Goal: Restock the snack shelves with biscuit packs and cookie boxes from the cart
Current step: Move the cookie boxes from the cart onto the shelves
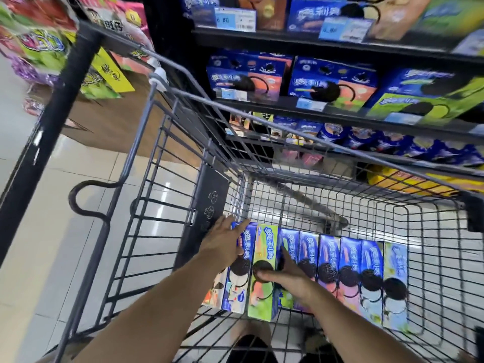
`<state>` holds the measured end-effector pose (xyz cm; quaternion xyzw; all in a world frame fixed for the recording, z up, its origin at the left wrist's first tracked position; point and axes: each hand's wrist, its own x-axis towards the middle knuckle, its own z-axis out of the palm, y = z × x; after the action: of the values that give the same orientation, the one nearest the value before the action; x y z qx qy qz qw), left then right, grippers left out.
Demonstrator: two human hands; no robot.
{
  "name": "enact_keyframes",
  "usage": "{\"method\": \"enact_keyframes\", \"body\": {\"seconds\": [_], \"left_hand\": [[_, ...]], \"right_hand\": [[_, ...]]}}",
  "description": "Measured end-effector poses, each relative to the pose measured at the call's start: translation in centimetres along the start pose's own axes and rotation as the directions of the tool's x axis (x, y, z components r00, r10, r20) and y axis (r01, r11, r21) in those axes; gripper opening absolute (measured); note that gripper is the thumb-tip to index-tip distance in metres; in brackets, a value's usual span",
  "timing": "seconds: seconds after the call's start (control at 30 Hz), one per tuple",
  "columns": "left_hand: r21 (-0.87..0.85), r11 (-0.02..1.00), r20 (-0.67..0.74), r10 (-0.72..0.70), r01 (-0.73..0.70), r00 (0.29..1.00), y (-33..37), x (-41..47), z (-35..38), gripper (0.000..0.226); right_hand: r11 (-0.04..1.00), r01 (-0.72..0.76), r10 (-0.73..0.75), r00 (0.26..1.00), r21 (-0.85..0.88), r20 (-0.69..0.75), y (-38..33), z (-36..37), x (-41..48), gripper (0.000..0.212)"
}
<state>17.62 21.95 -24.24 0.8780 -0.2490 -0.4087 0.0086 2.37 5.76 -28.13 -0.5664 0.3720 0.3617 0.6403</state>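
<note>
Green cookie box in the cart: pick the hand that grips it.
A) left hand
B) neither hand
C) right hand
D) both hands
C: the right hand pinches the green cookie box, thumb on its face and fingers down its other side; the left hand lies on the blue cookie box beside it.

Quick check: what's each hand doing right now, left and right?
Left hand: open, straight fingers resting against the end blue cookie box.
Right hand: gripping the green cookie box.
</note>
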Motion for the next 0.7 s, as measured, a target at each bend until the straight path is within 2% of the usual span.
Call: {"method": "enact_keyframes", "body": {"seconds": [0.1,0.17,0.2,0.27,0.3,0.33,0.43,0.5,0.57,0.63,0.7], "left_hand": [[-0.168,0.985,-0.119,-0.059,0.039,0.991,1.9,-1.2,-2.1,0.055],[-0.474,0.88,-0.169,-0.131,0.036,0.977,3.9,-2.3,-4.7,0.049],[-0.668,0.744,-0.13,-0.149,0.024,0.98,5.0,-2.8,-6.2,0.053],[-0.928,0.366,0.038,-0.083,0.066,0.996,7.5,-4.4,-9.6,0.067],[-0.964,0.247,0.096,-0.015,0.096,0.995,8.8,-5.2,-11.4,0.07],[-0.975,0.195,0.114,0.053,0.102,0.992,10.0,-5.9,-13.2,0.072],[-0.993,0.112,0.045,0.204,0.022,0.978,13.5,-7.3,-17.7,0.071],[-0.996,0.08,-0.014,0.226,-0.033,0.974,15.6,-8.6,-20.5,0.066],[-0.996,0.038,-0.078,0.192,-0.087,0.978,17.4,-9.7,-23.0,0.065],[-0.989,-0.01,-0.145,0.078,-0.145,0.986,18.7,-10.4,-25.1,0.073],[-0.976,-0.089,-0.199,-0.018,-0.2,0.98,19.8,-11.1,-26.9,0.075]], "right_hand": [[0.996,0.03,-0.033,0.999,0.087,0.04,-2.8,-2.2,-3.0,0.11],[0.992,0.05,-0.064,0.991,0.12,0.116,-5.5,-4.4,-5.5,0.098],[0.991,0.066,-0.081,0.988,0.113,0.135,-7.1,-5.6,-7.0,0.094],[0.994,0.074,-0.086,0.984,0.08,0.156,-10.4,-7.8,-10.5,0.084],[0.995,0.085,-0.093,0.982,0.058,0.161,-12.0,-8.9,-12.2,0.079],[0.994,0.1,-0.106,0.978,0.042,0.177,-13.7,-9.8,-14.0,0.075],[0.987,0.161,-0.153,0.962,-0.018,0.225,-18.1,-12.2,-18.8,0.065],[0.974,0.224,-0.208,0.953,-0.046,0.221,-20.5,-13.3,-21.7,0.064],[0.95,0.309,-0.297,0.938,-0.044,0.178,-22.3,-14.5,-24.2,0.066],[0.94,0.34,-0.338,0.938,-0.015,0.077,-23.7,-15.9,-26.4,0.073],[0.931,0.359,-0.361,0.932,-0.074,-0.03,-24.6,-17.4,-28.7,0.084]]}}
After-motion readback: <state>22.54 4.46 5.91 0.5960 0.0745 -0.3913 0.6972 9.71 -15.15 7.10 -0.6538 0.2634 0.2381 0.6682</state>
